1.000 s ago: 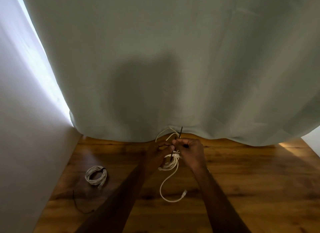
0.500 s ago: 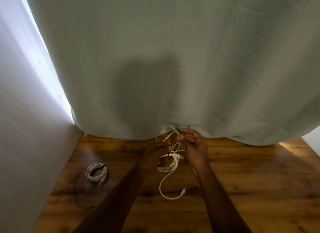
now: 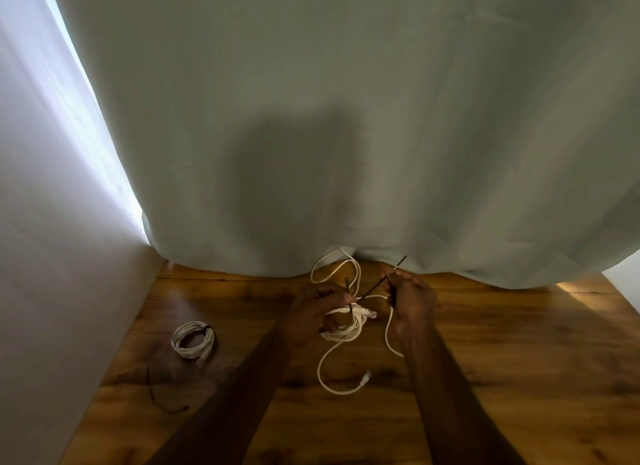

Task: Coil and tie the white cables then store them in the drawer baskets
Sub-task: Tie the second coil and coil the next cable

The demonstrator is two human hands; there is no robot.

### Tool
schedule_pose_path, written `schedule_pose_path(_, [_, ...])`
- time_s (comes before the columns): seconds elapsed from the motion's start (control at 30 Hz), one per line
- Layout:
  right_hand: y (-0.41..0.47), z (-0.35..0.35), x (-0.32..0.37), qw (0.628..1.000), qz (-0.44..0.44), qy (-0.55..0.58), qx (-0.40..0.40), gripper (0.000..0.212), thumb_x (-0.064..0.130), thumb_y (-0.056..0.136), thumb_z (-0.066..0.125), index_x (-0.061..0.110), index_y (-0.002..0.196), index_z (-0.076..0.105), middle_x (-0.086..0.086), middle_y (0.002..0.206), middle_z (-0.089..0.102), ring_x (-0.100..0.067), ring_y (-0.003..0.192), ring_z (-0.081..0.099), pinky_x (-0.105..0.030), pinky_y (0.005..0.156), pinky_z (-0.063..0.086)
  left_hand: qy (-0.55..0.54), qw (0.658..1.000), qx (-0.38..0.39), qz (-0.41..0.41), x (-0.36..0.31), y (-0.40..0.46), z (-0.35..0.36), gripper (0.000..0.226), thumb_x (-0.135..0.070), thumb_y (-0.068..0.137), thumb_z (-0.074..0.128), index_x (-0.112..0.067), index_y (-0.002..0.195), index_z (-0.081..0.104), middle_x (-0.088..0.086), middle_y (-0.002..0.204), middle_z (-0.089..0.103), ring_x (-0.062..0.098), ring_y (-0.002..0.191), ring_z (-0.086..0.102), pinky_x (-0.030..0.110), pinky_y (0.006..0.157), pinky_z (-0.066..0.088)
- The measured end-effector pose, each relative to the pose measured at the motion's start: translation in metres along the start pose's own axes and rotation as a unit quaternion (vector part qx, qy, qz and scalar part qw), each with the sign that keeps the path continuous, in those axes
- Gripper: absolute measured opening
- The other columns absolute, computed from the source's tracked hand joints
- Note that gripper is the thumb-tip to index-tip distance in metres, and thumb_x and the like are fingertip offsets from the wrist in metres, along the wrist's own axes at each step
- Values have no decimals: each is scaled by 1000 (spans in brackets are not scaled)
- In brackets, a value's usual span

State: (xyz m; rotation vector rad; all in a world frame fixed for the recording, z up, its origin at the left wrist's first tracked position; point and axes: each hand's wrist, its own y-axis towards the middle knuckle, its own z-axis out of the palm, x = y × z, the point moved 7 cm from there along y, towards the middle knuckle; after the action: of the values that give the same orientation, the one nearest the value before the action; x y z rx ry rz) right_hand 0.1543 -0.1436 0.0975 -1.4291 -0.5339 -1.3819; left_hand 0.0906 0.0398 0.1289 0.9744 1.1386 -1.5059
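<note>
white cable point(image 3: 341, 329) coil gripped by left hand point(image 3: 311, 312); right hand point(image 3: 412, 302) has pulled the pinched black tie point(image 3: 375, 286) taut, so tying nears completion.

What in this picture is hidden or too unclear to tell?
All in the head view:
- Drawer baskets: none in frame.
- Tie: too thin and dark to tell whether it is locked around the coil.
- Coil: partly covered by the left hand.
- Cable loop: its far end runs under the curtain.
- Right hand: its palm faces away, so its grip is hidden.
</note>
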Motion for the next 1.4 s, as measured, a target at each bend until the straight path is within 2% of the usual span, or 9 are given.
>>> schedule_pose_path(0.13, [6,-8,-9,999,-19,-24,-43,17,-3,83,73,13,78,71,-13,87,75,-23,76,68,-38,74,57,-3,1000,8,2,-2,-1,6,12,0,94,54,0,87,64,-7,51,60,3,43,55,15,43,42])
schedule_pose_path(0.27, [8,-14,-16,993,-58,-78,-60,12,-2,82,75,11,82,74,-10,86,75,-29,84,71,-41,78,60,-13,1000,-10,24,-9,0,9,14,1,94,53,0,84,63,-7,43,55,2,36,48,15,40,37])
schedule_pose_path(0.47, [17,-13,-21,995,-49,-77,-46,10,2,83,74,11,82,74,-13,87,75,-27,80,68,-35,67,55,31,999,19,13,-5,1,15,20,-5,91,61,-12,77,73,-1,61,64,15,53,56,20,47,42])
schedule_pose_path(0.57, [10,-7,4,994,-94,-56,-12,10,6,87,73,7,97,74,-9,91,75,-20,82,67,-29,67,52,41,999,28,-4,1,-2,15,19,-7,90,64,-15,78,76,5,72,69,28,68,59,24,52,45])
schedule_pose_path(0.77, [-34,14,44,931,-301,-149,145,21,2,87,73,20,98,75,8,88,76,-9,83,71,-18,72,56,24,999,25,-21,1,1,11,14,-6,90,63,-9,83,74,6,78,71,17,69,67,24,57,50])
schedule_pose_path(0.93, [-52,23,35,890,-358,-183,216,17,8,88,73,22,95,78,6,89,76,-20,82,73,-46,70,60,58,998,30,-1,-2,6,14,25,-5,89,64,-19,73,77,7,76,69,20,72,65,29,64,50])
schedule_pose_path(1.07, [-50,18,31,888,-359,-188,217,15,5,90,70,17,97,77,3,86,76,-22,77,73,-52,66,59,59,998,33,13,-3,8,13,29,-3,89,63,-21,71,77,3,72,70,15,67,67,25,61,51])
schedule_pose_path(1.27, [-59,20,34,857,-411,-221,217,19,-3,88,70,10,99,77,7,85,76,-11,73,72,-33,63,60,59,997,34,26,2,11,12,10,-11,86,67,-12,82,76,15,83,69,33,80,65,39,72,50])
schedule_pose_path(1.4, [-57,19,32,844,-429,-245,207,21,-4,87,69,10,100,77,6,89,76,-8,74,71,-23,62,56,58,997,35,24,1,13,12,11,-22,77,69,-16,79,77,15,81,69,31,76,65,35,67,50])
